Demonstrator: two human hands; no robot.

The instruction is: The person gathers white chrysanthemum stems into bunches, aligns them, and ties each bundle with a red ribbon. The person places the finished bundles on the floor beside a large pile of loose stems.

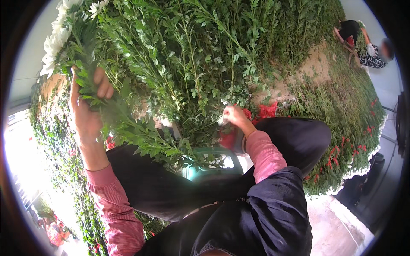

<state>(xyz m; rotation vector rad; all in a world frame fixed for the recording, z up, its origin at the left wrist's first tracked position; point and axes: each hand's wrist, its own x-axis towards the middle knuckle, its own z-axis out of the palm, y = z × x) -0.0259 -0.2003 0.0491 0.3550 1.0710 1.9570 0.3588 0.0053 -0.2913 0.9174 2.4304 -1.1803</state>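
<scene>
1. Left hand is clenched around a bunch of white chrysanthemum stems, held up at the left
2. Right hand pinches low among the plants (what it grips is unclear)
3. Stems look light, springy, easily bruised; best held below the blooms

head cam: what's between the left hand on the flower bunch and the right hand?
Leafy green stems fill the gap in the head view, running from the left hand gripping the white-flower bunch across to the right hand; no bare stretch.
</scene>
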